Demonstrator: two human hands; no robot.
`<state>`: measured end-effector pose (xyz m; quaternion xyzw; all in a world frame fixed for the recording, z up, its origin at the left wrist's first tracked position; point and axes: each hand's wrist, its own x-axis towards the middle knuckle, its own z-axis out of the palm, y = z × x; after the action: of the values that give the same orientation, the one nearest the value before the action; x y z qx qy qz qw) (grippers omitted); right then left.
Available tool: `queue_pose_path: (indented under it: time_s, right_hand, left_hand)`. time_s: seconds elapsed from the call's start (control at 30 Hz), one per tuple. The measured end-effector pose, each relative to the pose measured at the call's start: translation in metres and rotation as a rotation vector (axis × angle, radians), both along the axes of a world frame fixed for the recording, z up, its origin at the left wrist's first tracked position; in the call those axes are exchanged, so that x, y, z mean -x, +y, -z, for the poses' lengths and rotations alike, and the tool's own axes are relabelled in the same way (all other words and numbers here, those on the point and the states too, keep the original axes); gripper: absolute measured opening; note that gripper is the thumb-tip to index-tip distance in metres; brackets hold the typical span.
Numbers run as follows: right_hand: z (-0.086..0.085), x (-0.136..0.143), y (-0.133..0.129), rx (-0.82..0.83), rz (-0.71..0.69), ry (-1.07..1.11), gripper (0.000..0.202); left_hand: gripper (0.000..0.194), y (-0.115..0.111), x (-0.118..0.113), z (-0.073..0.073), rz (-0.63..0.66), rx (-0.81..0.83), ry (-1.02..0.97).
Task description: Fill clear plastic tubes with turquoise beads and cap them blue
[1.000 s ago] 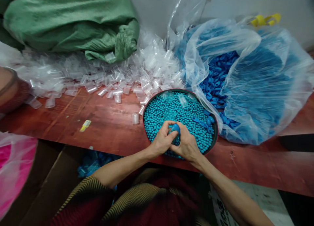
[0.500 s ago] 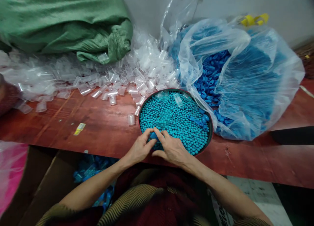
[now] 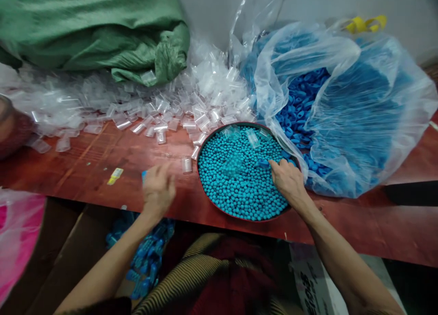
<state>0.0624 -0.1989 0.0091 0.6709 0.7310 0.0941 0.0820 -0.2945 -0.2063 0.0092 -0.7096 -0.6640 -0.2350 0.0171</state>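
A round tray (image 3: 199, 178) with a dark red rim holds many small turquoise beads (image 3: 239, 192) and a few clear plastic tubes (image 3: 253, 139). Over its right side, my right hand (image 3: 288, 179) is closed, thumb and finger pinching at a blue plastic piece (image 3: 263, 163) among other blue pieces. To the left of the tray, my left hand (image 3: 158, 187) hovers near the table's front edge, smeared by motion. Its fingers are curled, and a bit of a blue part (image 3: 144, 174) shows beyond them; most of that part is hidden.
Loose clear tubes (image 3: 160, 135) pile along the back below a green sack (image 3: 96, 37). An open plastic bag (image 3: 362, 110) of blue pieces (image 3: 297, 105) leans by the tray's right. Below the table edge, blue items (image 3: 147, 255) lie beside cardboard (image 3: 58, 251). A yellow label (image 3: 115, 176) lies left.
My hands have parted from the tray's front, where they met around a blue part. The left moved out leftward with blue showing; the right reached the blue pieces at the tray's right.
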Motion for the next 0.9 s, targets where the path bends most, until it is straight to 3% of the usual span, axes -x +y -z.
queue_pose_path:
  time_s: [0.1, 0.17, 0.23, 0.33, 0.53, 0.67, 0.77, 0.9]
  right_hand:
    - [-0.013, 0.009, -0.001, 0.064, -0.084, 0.073, 0.025]
    - [-0.025, 0.011, -0.003, 0.111, -0.176, 0.112, 0.02]
    - [-0.033, 0.011, -0.004, 0.155, -0.24, 0.152, 0.014]
    - [-0.033, 0.015, 0.0, 0.269, -0.327, 0.283, 0.005]
    - [0.003, 0.03, 0.01, 0.239, -0.379, 0.785, 0.01]
    - [0.008, 0.034, 0.005, 0.25, -0.183, 1.182, 0.025]
    - [0.001, 0.036, 0.002, 0.374, -0.052, 1.472, 0.045]
    - [0.0, 0.036, 0.002, 0.614, 0.15, 1.766, 0.05]
  left_hand:
    - [0.031, 0.013, -0.06, -0.002, 0.405, 0.116, 0.047]
    - [0.032, 0.024, -0.093, 0.002, 0.559, 0.211, 0.054]
    - [0.033, 0.034, -0.115, 0.009, 0.633, 0.289, 0.025]
    - [0.032, 0.044, -0.126, 0.019, 0.646, 0.354, -0.078]
    - [0.015, 0.05, -0.116, 0.018, 0.579, 0.507, -0.404]
    - [0.014, 0.047, -0.111, 0.015, 0.586, 0.64, -0.821]
    - [0.024, 0.042, -0.114, 0.016, 0.608, 0.849, -1.158]
    - [0.04, 0.037, -0.121, 0.017, 0.571, 0.935, -1.273]
